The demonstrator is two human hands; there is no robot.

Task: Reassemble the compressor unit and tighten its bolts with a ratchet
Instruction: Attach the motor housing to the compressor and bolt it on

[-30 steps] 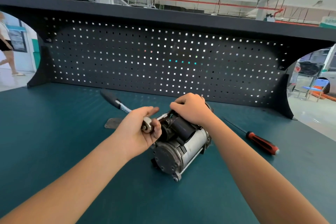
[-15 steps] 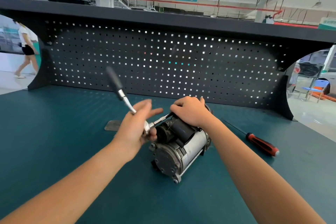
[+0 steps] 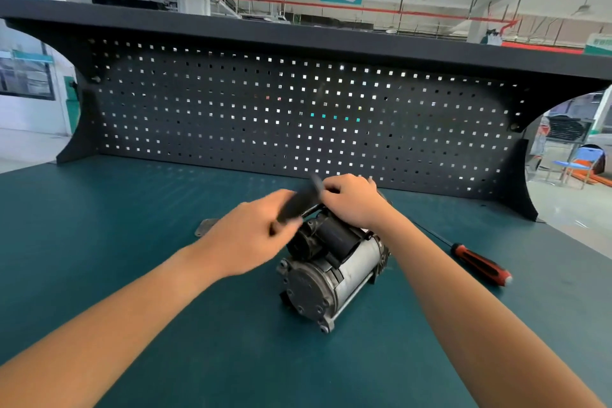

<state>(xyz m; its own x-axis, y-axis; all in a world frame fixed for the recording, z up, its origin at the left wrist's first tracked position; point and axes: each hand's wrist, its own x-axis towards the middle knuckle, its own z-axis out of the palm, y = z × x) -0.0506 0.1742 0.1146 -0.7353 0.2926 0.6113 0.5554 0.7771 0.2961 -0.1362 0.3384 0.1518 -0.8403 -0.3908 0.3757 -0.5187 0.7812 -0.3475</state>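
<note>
on the left of the teal counter [image 3: 99, 225] a small grey metal plate [image 3: 206, 227] lies flat, just behind the left hand [image 3: 246, 237]. that hand is blurred, its fingers curled round the lower end of the ratchet [image 3: 299, 204], whose dark handle slants up and to the right over the top of the compressor unit [image 3: 331, 270]. the unit lies on its side at the middle of the counter, its round end cap toward the camera and a long bolt running along its silver body. the right hand [image 3: 352, 200] sits on the unit's far upper end, fingers clenched down over the housing. well to the right lies a red-handled screwdriver [image 3: 482, 264], apart from everything.

the step in hand looks like tightening a bolt at the top rear, though the socket is hidden behind the hands. the next move likely calls for a fresh stroke of the handle with the socket seated square, while the right hand stops the round body from rolling.
</note>
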